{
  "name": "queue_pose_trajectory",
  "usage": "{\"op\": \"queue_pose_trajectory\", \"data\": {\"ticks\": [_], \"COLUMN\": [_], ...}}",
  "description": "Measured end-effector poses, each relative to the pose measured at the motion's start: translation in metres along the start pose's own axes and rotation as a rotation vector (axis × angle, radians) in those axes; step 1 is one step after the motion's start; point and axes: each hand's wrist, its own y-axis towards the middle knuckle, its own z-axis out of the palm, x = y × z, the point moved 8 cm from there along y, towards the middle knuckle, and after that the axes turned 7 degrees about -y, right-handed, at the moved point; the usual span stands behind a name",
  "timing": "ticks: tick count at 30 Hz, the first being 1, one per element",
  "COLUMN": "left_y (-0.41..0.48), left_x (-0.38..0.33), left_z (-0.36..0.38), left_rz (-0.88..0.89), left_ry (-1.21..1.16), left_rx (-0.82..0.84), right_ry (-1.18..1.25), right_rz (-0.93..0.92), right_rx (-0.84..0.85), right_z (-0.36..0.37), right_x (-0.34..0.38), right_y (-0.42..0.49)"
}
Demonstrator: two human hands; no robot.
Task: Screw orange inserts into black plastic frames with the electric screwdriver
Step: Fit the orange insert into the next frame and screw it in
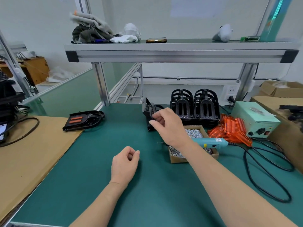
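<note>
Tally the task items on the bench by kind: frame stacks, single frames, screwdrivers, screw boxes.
Frame stacks: 2
Frame with inserts: 1
Frame in right hand: 1
Screwdriver: 1
Screw box: 1
Total: 6

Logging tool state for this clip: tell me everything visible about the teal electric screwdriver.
The teal plastic electric screwdriver lies on its side across the small cardboard box of silver screws, thin metal bit pointing left past the box's edge. Its body carries a yellow label and a black switch; a black cable leaves its right end and loops over the green mat. No hand holds it. The right forearm crosses in front, hiding its front section.
</note>
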Motion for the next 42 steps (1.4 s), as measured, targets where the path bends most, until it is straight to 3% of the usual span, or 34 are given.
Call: {"op": "queue_pose_trajectory", "data": {"ticks": [4, 9, 12, 18, 25, 30, 38, 40, 42], "left_y": [0.0, -0.004, -0.007, -0.015, -0.048, -0.053, -0.043, -0.038, -0.033], "left_x": [0.0, -0.002, -0.003, -0.007, -0.047, -0.062, -0.063, -0.069, -0.071], "left_z": [0.0, 0.001, 0.003, 0.013, 0.054, 0.062, 0.058, 0.052, 0.043], "left_rz": [-0.015, -0.012, -0.007, -0.058, -0.112, -0.12, -0.099, -0.032, 0.029], "left_ry": [-0.073, -0.1, -0.119, -0.239, -0.393, -0.359, -0.446, -0.431, -0.334], "left_rx": [0.02, 0.059, 0.077, 0.173, 0.454, 0.406, 0.355, 0.383, 0.422], "right_ry": [0.252, 0.764, 0.873, 0.927, 1.045, 1.102, 0.849, 0.799, 0.704], "right_rz": [0.107, 0.338, 0.401, 0.546, 0.563, 0.549, 0.495, 0.457, 0.468], "right_rx": [-0.066, -0.09, -0.112, -0.193, -0.224, -0.196, -0.033, -0.062, -0.207], "right_z": [-0.017, -0.025, -0.025, -0.011, 0.009, 0.01, 0.018, 0.016, 0.003], "right_x": [0.004, -0.018, -0.031, -0.056, -0.058, -0.061, -0.057, -0.056, -0.064], "right_y": [-0.04, -0.087, -0.111, -0.149, -0.161, -0.162, -0.167, -0.167, -0.17]}}
